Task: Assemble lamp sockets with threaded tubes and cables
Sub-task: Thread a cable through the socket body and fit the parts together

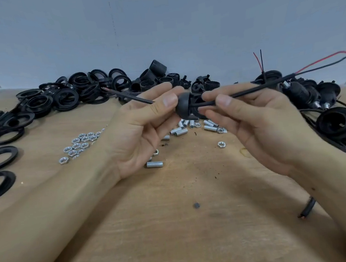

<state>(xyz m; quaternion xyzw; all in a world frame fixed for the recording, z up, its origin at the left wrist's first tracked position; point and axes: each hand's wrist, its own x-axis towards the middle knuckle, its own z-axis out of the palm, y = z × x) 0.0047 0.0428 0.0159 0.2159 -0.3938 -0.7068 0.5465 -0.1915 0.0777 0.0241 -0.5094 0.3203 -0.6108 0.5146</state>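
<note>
At frame centre, the left hand (145,121) pinches a smooth, domed black plastic socket cap (183,106). The right hand (259,116) grips the round black cable (255,88), apparently threaded through it. Ribbed metal tubes (182,131) lie below on the wooden table (178,227).

Above the worktop (178,227), the left hand (141,130) pinches a black socket cap (183,106) while the right hand (260,125) grips the black cable (255,89) running through it.
</note>
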